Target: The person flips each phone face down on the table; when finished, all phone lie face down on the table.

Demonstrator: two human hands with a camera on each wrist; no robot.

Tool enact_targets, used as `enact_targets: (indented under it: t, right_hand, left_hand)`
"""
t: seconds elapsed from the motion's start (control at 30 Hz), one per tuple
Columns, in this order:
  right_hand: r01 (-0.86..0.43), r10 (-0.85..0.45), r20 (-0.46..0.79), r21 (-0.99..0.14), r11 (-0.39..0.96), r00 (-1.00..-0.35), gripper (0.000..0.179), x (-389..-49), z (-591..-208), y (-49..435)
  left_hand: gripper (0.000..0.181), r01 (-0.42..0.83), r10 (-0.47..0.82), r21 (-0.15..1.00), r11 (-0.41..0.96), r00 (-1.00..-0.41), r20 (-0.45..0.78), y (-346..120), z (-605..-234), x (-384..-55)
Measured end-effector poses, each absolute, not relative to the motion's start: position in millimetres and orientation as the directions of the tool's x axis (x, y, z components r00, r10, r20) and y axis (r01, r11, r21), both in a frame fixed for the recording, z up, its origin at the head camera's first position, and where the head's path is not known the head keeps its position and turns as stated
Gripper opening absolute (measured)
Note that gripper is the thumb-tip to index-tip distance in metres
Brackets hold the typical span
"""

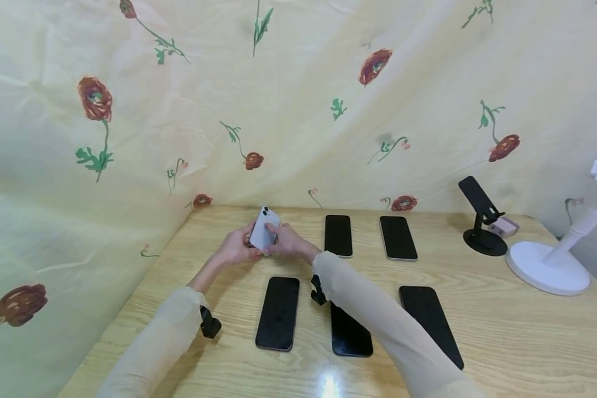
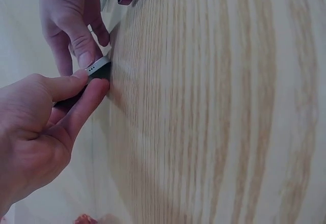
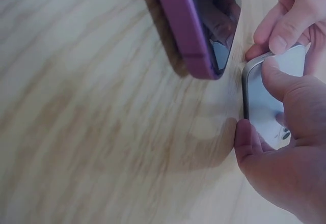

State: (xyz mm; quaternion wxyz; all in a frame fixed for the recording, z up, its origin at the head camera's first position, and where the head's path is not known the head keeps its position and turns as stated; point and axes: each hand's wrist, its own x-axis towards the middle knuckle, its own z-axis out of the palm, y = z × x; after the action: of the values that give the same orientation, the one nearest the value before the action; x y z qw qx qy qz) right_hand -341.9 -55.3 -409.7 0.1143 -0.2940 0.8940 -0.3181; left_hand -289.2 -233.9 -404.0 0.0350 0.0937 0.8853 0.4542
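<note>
Both hands hold a smartphone with a pale lilac-white back and camera lenses at its top end. It is tilted above the far left part of the table, back towards the head camera. My left hand grips its left edge, thumb and fingers pinching the lower corner in the left wrist view. My right hand holds the other edge, its thumb lying across the back in the right wrist view. The dark screen side partly shows in the left wrist view; fingers hide the rest.
Dark-screened phones lie face up on the wooden table: two at the back, several nearer, one phone partly under the right sleeve. A black phone stand, a small pinkish block and a white stand are at right.
</note>
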Motion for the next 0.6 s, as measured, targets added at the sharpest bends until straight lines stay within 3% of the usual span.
enact_targets:
  t: [0.6]
  right_hand:
    - [-0.431, -0.644, -0.05, -0.703, 0.565, -0.763, 0.076, -342.6, -414.6, -51.3]
  left_hand:
    - [0.082, 0.112, 0.198, 0.77, 0.629, -0.98, -0.019, -243.0, -406.8, -288.6]
